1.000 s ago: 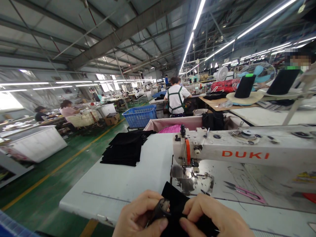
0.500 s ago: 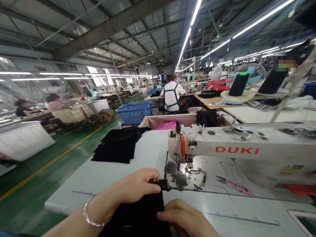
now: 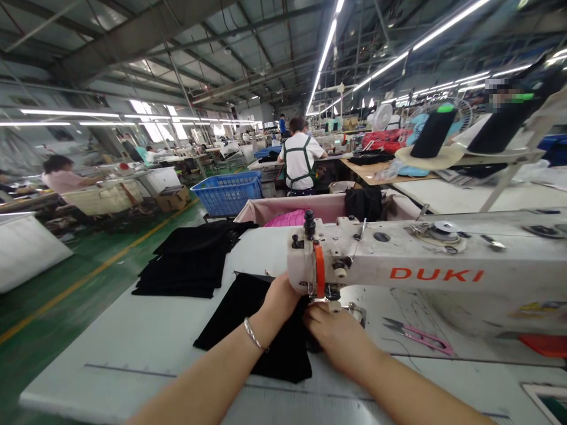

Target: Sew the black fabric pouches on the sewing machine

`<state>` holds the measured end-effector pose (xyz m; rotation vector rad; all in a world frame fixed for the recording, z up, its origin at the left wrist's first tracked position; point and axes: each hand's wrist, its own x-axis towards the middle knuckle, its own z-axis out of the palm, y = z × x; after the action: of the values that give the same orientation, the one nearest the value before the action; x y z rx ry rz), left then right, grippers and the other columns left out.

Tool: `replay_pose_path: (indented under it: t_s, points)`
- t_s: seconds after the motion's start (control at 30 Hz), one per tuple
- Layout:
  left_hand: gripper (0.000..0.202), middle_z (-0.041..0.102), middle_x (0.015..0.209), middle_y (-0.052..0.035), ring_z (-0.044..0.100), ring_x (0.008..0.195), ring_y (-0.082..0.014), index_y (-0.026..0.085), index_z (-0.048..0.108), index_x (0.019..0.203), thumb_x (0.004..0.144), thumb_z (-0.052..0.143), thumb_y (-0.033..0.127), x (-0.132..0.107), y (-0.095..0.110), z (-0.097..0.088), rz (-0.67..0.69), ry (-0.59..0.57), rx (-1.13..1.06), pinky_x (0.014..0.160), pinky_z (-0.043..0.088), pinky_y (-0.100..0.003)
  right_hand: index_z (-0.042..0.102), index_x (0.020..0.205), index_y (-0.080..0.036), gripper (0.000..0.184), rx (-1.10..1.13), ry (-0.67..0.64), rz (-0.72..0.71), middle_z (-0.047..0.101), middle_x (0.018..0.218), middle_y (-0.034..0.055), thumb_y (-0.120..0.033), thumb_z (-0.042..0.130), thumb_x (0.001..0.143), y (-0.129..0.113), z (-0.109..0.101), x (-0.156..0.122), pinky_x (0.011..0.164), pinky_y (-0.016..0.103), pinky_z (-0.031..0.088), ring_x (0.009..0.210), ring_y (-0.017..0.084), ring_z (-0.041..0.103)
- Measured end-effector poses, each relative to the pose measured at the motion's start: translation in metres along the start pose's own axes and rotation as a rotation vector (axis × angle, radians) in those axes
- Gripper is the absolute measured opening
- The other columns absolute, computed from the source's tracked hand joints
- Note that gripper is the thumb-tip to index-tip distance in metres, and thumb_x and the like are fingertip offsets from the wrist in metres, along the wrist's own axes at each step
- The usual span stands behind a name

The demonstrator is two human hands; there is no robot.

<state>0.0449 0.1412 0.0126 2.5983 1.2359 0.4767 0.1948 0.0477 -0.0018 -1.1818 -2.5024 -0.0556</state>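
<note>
A black fabric piece [image 3: 248, 313] lies flat on the white table [image 3: 133, 348], its far edge running under the head of the white DUKI sewing machine [image 3: 434, 274]. My left hand [image 3: 279, 298], with a silver bracelet at the wrist, rests on the fabric; its fingers are hidden behind the machine head. My right hand [image 3: 334, 330] sits right beside it at the needle area, fingers bent and closed on the fabric's edge. The two hands nearly touch.
A stack of black fabric pieces [image 3: 186, 265] lies at the table's far left. Pink thread snips [image 3: 420, 337] lie right of the needle. Behind are a pink bin [image 3: 283, 206], a blue basket [image 3: 228, 195], thread cones [image 3: 432, 133] and a person in a green apron [image 3: 301, 159].
Both hands have moved forward from the table's near edge to the needle. The black fabric, bunched in my fingers a second ago, now lies spread on the table under the machine head.
</note>
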Motion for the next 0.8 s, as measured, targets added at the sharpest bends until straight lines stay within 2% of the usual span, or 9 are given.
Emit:
replay_pose_path:
  t_s: [0.07,0.13,0.17,0.2,0.3,0.53,0.67,0.8]
  points:
    - [0.031,0.067,0.106,-0.0076,0.066,0.091,-0.0182,0.011,0.066,0.104,0.097,0.052,0.038,-0.013,0.006,0.004,0.009,0.034,-0.003,0.088,0.054,-0.038,0.068,0.1,-0.015,0.027,0.023,0.014,-0.019,0.069,0.097,0.0093,0.0,0.054,0.082,0.002,0.0,-0.01,0.089,0.035,0.052,0.099,0.022,0.063]
    - [0.02,0.07,0.104,-0.0069,0.066,0.097,-0.0191,0.014,0.069,0.1,0.095,0.058,0.03,-0.031,0.011,0.003,0.037,0.046,-0.022,0.093,0.052,-0.038,0.067,0.107,-0.016,0.028,0.055,0.048,-0.033,0.07,0.102,0.008,-0.003,0.054,0.086,0.002,0.001,-0.021,0.093,0.034,0.051,0.103,0.021,0.063]
    - [0.014,0.07,0.106,-0.0066,0.065,0.103,-0.0202,0.017,0.069,0.102,0.092,0.061,0.022,-0.04,0.013,0.002,0.059,0.043,-0.033,0.096,0.051,-0.038,0.066,0.11,-0.016,0.028,0.072,0.069,-0.036,0.07,0.104,0.0076,-0.004,0.053,0.088,0.001,0.002,-0.025,0.095,0.034,0.051,0.104,0.02,0.063]
    - [0.018,0.07,0.11,-0.0063,0.063,0.108,-0.021,0.019,0.069,0.106,0.09,0.063,0.015,-0.049,0.015,0.0,0.084,0.036,-0.047,0.098,0.05,-0.039,0.065,0.111,-0.016,0.029,0.087,0.09,-0.038,0.07,0.106,0.0074,-0.004,0.052,0.089,0.0,0.003,-0.028,0.096,0.035,0.051,0.105,0.02,0.063]
    - [0.031,0.067,0.121,-0.0055,0.06,0.115,-0.0201,0.021,0.065,0.119,0.09,0.06,0.011,-0.063,0.016,-0.002,0.15,0.006,-0.08,0.104,0.047,-0.038,0.064,0.112,-0.015,0.029,0.131,0.138,-0.044,0.07,0.108,0.0076,-0.005,0.048,0.091,-0.001,0.004,-0.033,0.097,0.036,0.051,0.107,0.02,0.063]
    - [0.035,0.064,0.128,-0.0071,0.056,0.122,-0.0202,0.017,0.06,0.125,0.092,0.054,0.009,-0.063,0.012,-0.003,0.193,-0.048,-0.105,0.11,0.043,-0.04,0.065,0.108,-0.015,0.028,0.178,0.173,-0.046,0.071,0.102,0.0078,-0.004,0.047,0.09,-0.004,0.001,-0.031,0.091,0.037,0.054,0.103,0.021,0.065]
    - [0.038,0.064,0.128,-0.0056,0.056,0.121,-0.0202,0.02,0.058,0.128,0.092,0.054,0.008,-0.064,0.013,-0.006,0.177,-0.058,-0.13,0.108,0.044,-0.04,0.065,0.104,-0.015,0.026,0.183,0.166,-0.032,0.071,0.1,0.0076,-0.004,0.046,0.089,-0.007,-0.002,-0.031,0.091,0.035,0.054,0.101,0.02,0.065]
    - [0.035,0.063,0.129,-0.0063,0.055,0.123,-0.021,0.02,0.059,0.126,0.093,0.053,0.01,-0.064,0.012,-0.009,0.182,-0.062,-0.13,0.109,0.043,-0.041,0.065,0.107,-0.013,0.03,0.167,0.155,-0.033,0.071,0.102,0.0086,-0.002,0.046,0.087,-0.008,-0.003,-0.031,0.091,0.035,0.054,0.102,0.02,0.065]
